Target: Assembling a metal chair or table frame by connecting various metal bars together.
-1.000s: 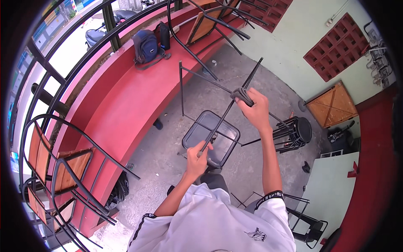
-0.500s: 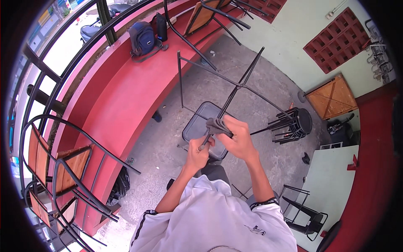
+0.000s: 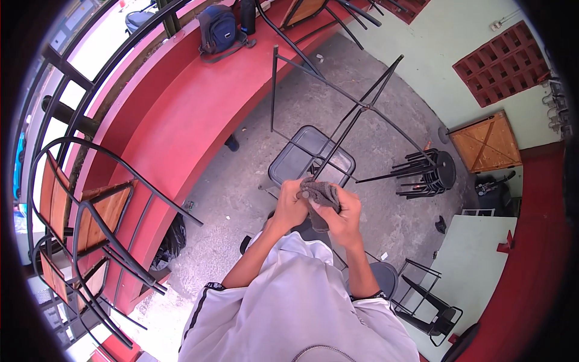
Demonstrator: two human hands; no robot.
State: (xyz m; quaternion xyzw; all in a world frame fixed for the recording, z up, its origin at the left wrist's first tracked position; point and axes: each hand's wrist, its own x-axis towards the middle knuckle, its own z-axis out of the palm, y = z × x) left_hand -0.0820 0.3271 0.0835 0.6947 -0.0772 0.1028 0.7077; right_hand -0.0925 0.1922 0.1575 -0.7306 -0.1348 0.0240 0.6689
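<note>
Curling round cloth [image 3: 325,194], R hand [image 3: 344,213] nr L hand [image 3: 291,204].

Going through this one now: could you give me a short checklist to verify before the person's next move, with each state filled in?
1. Cloth in the right hand: ok, bunched in the fingers.
2. Left hand gripping the metal frame: ok, at its near end, partly hidden by the cloth.
3. Frame clear of the square stool: cannot tell; they overlap in this view.
4. Backpack off the floor: ok, on the red bench.
5. Floor free of litter: not ok, a pale scrap lies there.
</note>
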